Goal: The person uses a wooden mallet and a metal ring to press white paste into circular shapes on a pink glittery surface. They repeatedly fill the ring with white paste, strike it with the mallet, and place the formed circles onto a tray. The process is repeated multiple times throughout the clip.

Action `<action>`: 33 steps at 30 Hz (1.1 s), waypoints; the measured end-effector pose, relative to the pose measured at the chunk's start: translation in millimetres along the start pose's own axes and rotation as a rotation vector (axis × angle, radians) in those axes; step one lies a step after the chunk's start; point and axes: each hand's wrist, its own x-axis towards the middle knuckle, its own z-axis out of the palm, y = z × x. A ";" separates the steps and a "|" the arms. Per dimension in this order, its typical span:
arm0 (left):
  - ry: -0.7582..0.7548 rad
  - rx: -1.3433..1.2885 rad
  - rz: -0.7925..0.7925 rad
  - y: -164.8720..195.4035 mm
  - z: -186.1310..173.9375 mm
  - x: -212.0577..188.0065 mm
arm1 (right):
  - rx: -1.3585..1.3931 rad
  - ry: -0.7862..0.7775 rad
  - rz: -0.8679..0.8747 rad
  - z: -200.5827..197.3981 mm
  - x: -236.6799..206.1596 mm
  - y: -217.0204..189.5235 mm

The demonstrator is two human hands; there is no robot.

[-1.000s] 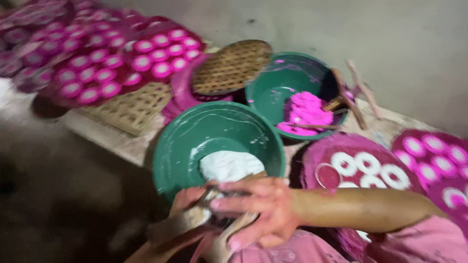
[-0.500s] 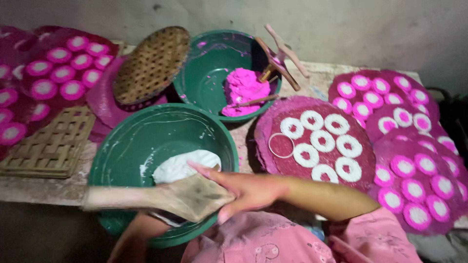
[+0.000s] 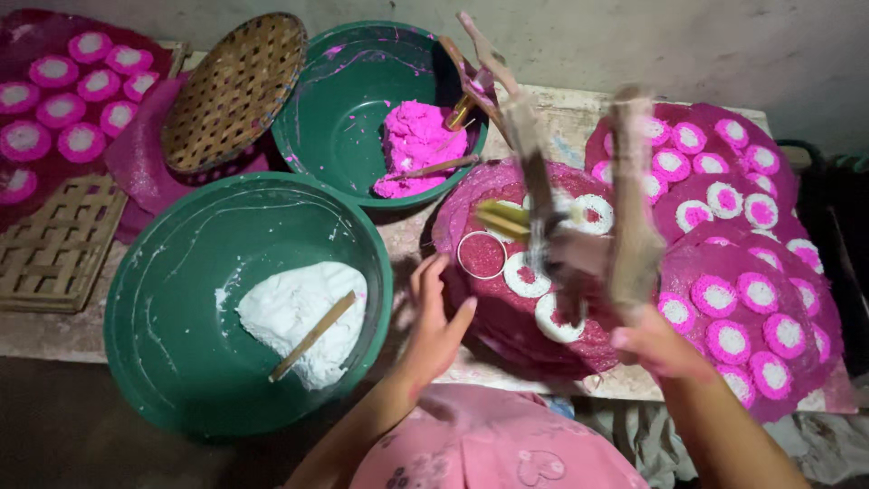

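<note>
**Blurred tool raised over the rings**

The right hand [image 3: 656,349] gripped a wooden tool [image 3: 629,208], smeared by motion blur, its shape hard to make out. The left hand [image 3: 434,321] hovered open, fingers spread, beside the maroon tray [image 3: 489,321] of white rings. A stick [image 3: 312,337] lay in white dough [image 3: 299,317] inside the near green basin [image 3: 181,362].

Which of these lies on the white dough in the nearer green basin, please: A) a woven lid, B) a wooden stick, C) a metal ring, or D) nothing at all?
B: a wooden stick lies slantwise across the white dough in the nearer green basin; the left hand is beside the basin, not in it.
</note>
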 end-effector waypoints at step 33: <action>-0.169 -1.671 -0.006 -31.1 64.7 94.3 | -0.168 -0.414 0.946 -98.7 46.4 -6.4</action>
